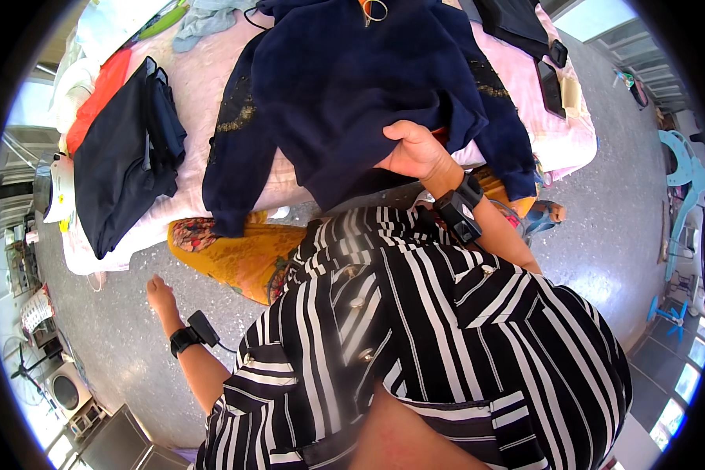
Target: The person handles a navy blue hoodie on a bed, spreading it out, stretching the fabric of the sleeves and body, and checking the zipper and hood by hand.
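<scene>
While my right hand (412, 150) grips the lower hem of the dark navy knit sweater (352, 86), fingers curled shut on the cloth, my left hand (161, 295) hangs low at my side, loosely open, holding nothing. The sweater lies spread on the pink padded table (196, 86) just beyond my right hand, sleeves splayed, not yet folded. Left of it sits a folded dark garment (121, 168), seemingly done. Further off lies a black phone (550, 86).
</scene>
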Demonstrator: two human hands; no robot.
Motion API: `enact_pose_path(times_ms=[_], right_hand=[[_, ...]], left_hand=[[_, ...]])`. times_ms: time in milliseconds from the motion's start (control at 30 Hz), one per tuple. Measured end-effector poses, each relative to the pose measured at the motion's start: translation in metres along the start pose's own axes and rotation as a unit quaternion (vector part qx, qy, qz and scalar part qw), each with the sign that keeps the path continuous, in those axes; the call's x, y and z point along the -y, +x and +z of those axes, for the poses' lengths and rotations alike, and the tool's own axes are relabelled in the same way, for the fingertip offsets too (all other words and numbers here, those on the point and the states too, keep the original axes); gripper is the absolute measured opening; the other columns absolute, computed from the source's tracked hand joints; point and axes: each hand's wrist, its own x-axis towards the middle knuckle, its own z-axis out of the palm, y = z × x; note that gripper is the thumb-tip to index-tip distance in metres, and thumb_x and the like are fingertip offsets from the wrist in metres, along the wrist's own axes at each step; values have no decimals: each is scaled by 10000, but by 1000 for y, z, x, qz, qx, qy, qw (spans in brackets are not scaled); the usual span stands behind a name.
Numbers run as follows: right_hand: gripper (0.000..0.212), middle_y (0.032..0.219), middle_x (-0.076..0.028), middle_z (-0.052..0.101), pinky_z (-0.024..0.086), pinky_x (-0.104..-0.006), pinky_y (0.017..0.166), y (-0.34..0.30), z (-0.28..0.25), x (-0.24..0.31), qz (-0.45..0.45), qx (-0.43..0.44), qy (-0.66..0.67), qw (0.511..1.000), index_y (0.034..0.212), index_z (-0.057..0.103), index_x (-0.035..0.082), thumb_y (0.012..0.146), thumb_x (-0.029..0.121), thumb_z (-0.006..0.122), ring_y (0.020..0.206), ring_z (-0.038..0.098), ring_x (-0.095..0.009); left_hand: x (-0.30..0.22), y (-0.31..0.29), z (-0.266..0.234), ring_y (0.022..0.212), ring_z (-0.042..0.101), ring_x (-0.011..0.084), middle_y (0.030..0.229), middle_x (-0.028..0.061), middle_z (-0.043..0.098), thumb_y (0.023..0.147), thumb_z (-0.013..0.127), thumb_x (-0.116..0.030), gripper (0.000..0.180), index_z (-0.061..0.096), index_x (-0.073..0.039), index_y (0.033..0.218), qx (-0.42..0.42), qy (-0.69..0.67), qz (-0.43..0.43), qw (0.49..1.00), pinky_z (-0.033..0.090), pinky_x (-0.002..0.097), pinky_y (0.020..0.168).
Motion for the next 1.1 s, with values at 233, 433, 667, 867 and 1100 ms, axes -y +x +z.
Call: enact_pose_path(times_ms=[233, 433, 667, 867, 1100], right_hand=[[476, 1146, -113, 513, 329, -411, 917, 0, 4, 0, -4, 2, -4, 1000, 1168, 427, -13, 727, 141, 520, 1060, 481, -253], [442, 1116, -119, 524, 336, -409, 914, -1, 10, -1, -5, -17, -14, 1000, 1137, 442, -22, 730, 133, 519, 1036, 493, -257], [377, 1067, -127, 542, 345, -404, 911, -3, 22, -1, -7, -29, -9, 1000, 1082, 474, -30, 731, 104, 508, 1002, 508, -260], [400, 1092, -133, 530, 348, -407, 909, -6, 23, -3, -10, -33, -29, 999, 1101, 467, -38, 732, 107, 512, 1020, 500, -261], [387, 1087, -133, 532, 350, -403, 908, -6, 19, -4, -15, -28, -25, 999, 1091, 478, -38, 735, 110, 512, 1016, 501, -260]], left_hand=[[-89, -12, -12, 626, 539, 198, 672, 105, 551, 796, 420, -196, 255, 545, -3, 905, -21, -48, 179, 982, 424, 299, 627], [-227, -71, 12, 798, 535, 142, 864, 69, 564, 793, 508, -40, 158, 555, -9, 941, 102, -196, 385, 896, 411, 237, 724], [-322, -151, 63, 772, 541, 276, 814, 125, 560, 728, 565, -64, 114, 558, -4, 826, 218, -230, 540, 780, 435, 316, 685], [-339, -166, 76, 783, 542, 239, 858, 114, 553, 754, 550, -61, 125, 570, -2, 861, 219, -215, 570, 762, 432, 282, 685], [-343, -167, 78, 797, 540, 257, 842, 119, 561, 761, 525, -53, 118, 568, 7, 853, 240, -210, 573, 755, 428, 297, 715]])
